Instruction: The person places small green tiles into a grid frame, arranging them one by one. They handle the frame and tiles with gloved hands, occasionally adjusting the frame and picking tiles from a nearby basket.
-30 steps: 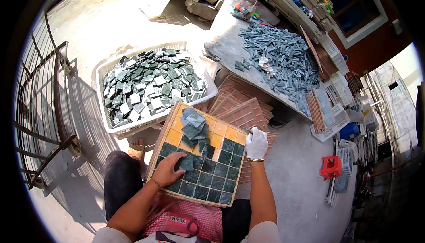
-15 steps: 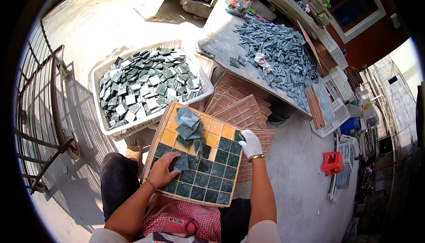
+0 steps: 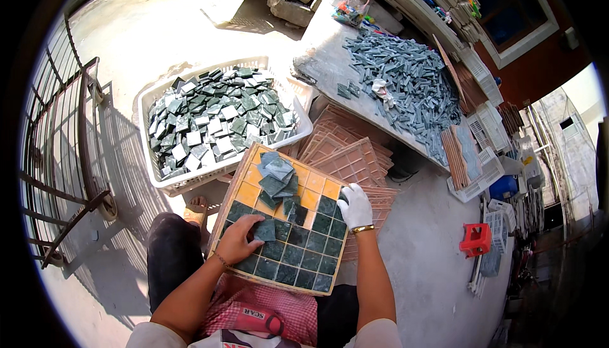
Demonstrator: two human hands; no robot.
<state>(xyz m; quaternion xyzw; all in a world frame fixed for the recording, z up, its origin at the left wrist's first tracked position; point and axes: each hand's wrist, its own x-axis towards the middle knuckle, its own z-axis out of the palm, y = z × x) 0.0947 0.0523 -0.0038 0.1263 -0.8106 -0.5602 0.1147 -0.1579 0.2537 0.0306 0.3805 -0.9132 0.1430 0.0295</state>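
A yellow grid tray [image 3: 315, 186] rests on my lap, its near rows filled with dark green square tiles [image 3: 303, 260]. My bare left hand [image 3: 238, 239] presses a green tile [image 3: 265, 229] into a cell at the tray's left side. My right hand [image 3: 354, 205], in a white glove with a gold bracelet, rests on the tray's right edge over a tile. A loose pile of green tiles [image 3: 277, 178] lies on the tray's far part.
A white basket [image 3: 166, 180] heaped with green tiles stands ahead on the left. Brown grid trays [image 3: 346, 158] are stacked beyond my tray. A slab [image 3: 330, 63] with grey tile strips lies at right, a metal railing [image 3: 57, 177] at left, a red stool [image 3: 476, 239] at right.
My left hand has shifted slightly with the green tile over the tray's left cells. My right hand has slid a little down the tray's right edge.
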